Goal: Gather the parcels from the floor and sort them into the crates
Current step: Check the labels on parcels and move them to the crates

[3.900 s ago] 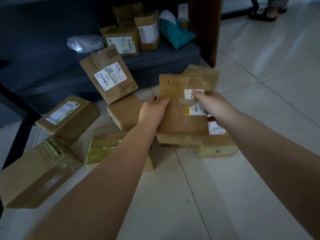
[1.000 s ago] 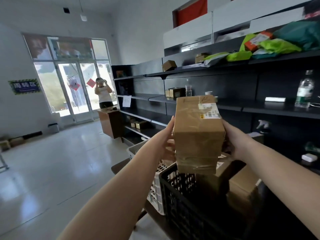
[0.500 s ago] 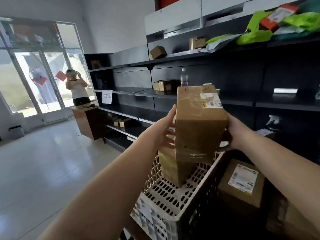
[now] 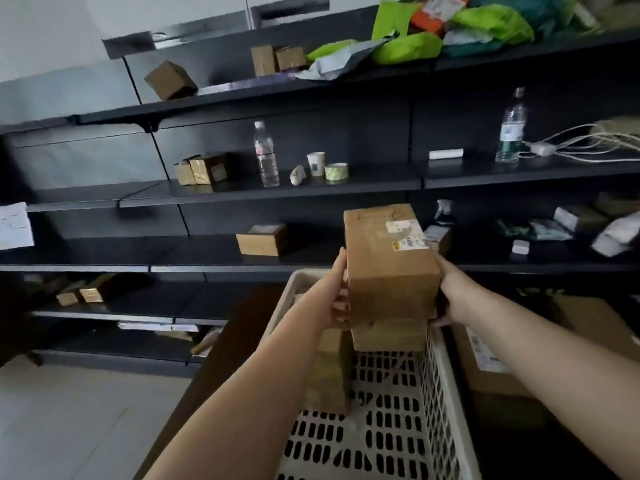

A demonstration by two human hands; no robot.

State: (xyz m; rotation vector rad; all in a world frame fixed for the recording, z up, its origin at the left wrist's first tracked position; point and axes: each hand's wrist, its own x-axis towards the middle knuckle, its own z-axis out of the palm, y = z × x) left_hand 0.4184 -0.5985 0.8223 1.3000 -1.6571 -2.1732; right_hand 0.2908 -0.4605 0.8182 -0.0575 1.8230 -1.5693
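Note:
I hold a brown cardboard parcel (image 4: 388, 265) with a white label between both hands, over the far end of a white perforated crate (image 4: 440, 382). My left hand (image 4: 337, 296) grips its left side and my right hand (image 4: 453, 296) grips its right side. A second taped parcel (image 4: 327, 368) stands inside the crate, just below and left of the held one. To the right, a dark crate holds a larger labelled box (image 4: 491, 355).
Black shelving (image 4: 242, 192) runs across the back with small boxes, two water bottles, a paper cup, a tape roll, cables and green mailer bags. A brown box (image 4: 263, 240) sits on the shelf behind the crate. Pale tiled floor (image 4: 69, 420) lies at lower left.
I lifted the parcel off the floor pile and carried it to the crates. Over the last second it moved from above the dark crate to lower over the white crate.

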